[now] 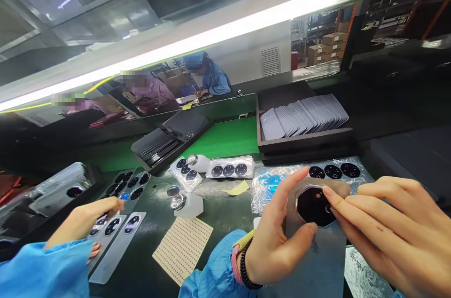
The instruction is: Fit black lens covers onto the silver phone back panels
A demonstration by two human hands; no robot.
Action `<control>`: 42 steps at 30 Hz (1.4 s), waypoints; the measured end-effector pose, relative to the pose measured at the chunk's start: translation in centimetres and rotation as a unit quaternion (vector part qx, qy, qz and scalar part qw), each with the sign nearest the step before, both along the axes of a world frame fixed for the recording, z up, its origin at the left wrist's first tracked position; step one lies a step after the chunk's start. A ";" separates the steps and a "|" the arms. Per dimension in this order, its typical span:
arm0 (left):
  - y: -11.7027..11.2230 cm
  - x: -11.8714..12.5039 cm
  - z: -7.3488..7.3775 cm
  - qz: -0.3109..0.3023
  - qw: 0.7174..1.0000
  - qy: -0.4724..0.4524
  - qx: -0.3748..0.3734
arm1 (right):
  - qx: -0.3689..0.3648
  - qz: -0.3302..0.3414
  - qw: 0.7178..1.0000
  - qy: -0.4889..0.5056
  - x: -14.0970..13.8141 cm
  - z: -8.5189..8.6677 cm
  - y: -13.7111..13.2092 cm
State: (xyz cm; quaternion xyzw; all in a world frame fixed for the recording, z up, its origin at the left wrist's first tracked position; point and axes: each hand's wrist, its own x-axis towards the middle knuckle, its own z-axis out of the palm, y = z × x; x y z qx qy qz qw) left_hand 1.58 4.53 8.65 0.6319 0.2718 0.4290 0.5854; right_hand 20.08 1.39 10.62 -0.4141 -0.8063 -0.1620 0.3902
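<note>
Left grip point(273, 244) holding the grey panel point(327, 260), your right hand point(391, 223), pinch unclear, apparently presses the disc point(310, 208), next calling for steady alignment.

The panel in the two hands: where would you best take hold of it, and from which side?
Probably the panel by its right edge, below the disc, pinched from the right. It looks flat and thin, and that edge is bare; the left hand covers much of the left side, and the right hand touches the disc.
</note>
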 end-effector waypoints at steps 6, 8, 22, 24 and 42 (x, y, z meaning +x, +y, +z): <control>0.6 -0.1 -0.4 0.026 0.999 0.000 0.031 | 0.049 -0.037 0.997 -0.048 -0.3 -0.3 0.5; 0.8 0.1 -0.6 0.017 0.999 -0.028 0.014 | 0.021 0.010 1.000 -0.009 0.0 -0.1 0.8; 1.4 1.2 -1.7 -0.007 0.984 -0.176 -0.039 | -0.341 0.084 0.902 0.249 0.3 0.0 2.8; 1.4 1.2 -1.5 -0.021 0.984 -0.173 -0.037 | -0.342 0.083 0.901 0.254 0.2 -0.4 2.8; 2.2 0.1 -0.5 -0.005 0.998 0.005 0.066 | -0.403 0.151 0.891 0.144 2.6 0.6 3.4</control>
